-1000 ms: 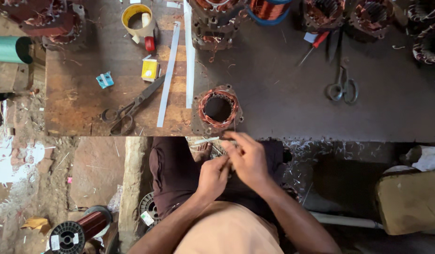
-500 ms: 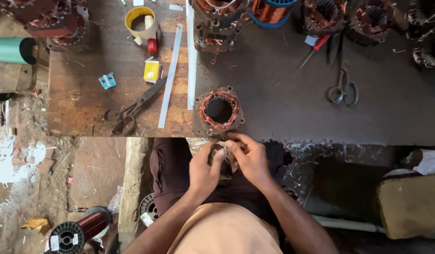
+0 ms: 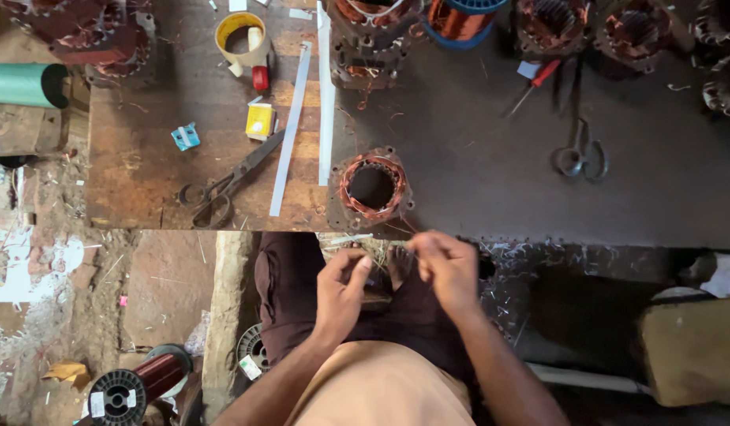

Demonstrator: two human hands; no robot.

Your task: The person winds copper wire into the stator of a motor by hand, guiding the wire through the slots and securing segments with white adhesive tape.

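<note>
Two hands work over the lap, just below the worktop (image 3: pixel 475 166) edge; the left hand (image 3: pixel 341 288) and right hand (image 3: pixel 448 264) each pinch thin wire strands (image 3: pixel 378 254), near the wound motor core (image 3: pixel 371 188).

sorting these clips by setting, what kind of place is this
Most likely a small motor-rewinding repair workshop. A motor core ringed with copper wire sits at the edge of the worn workbench, more wound cores line its far side, and a spool of copper wire lies on the floor.
</note>
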